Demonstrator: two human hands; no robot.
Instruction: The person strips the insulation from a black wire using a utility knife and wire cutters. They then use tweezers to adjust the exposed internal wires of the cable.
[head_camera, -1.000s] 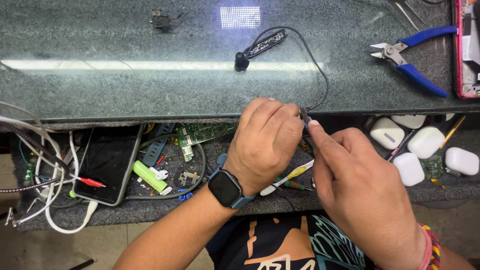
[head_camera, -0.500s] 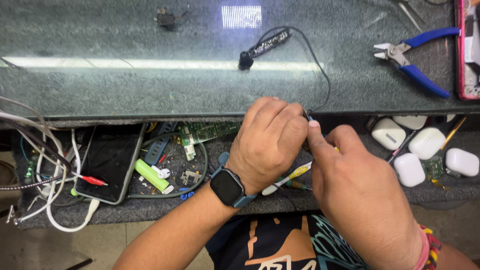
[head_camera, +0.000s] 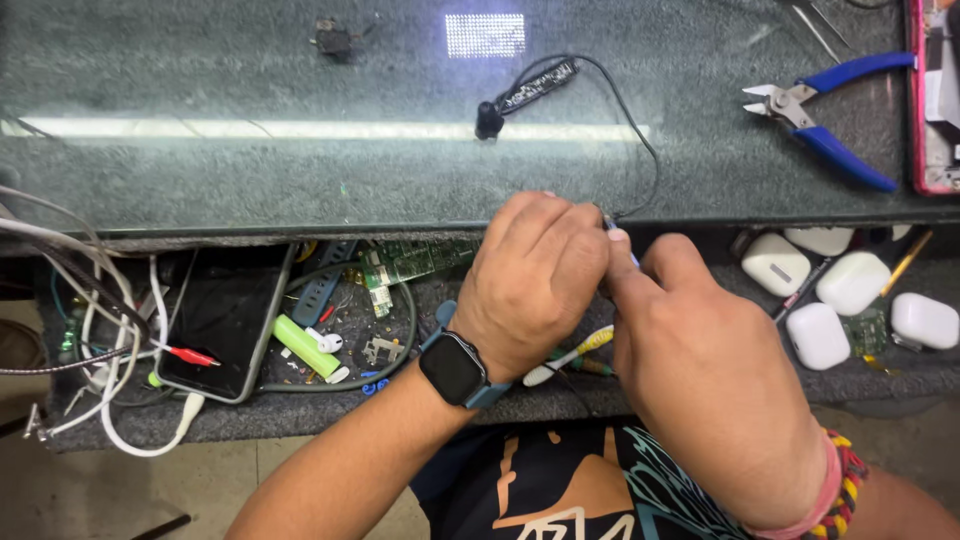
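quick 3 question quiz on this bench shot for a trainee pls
1. True or false: the blue-handled cutters lie on the glass top, apart from both hands.
2. What does the thin black cable run to? A) the left hand and right hand B) the cutters C) the dark phone
3. Fill in: the left wrist wears a ____.

Key: 1 true; 2 A; 3 smartwatch
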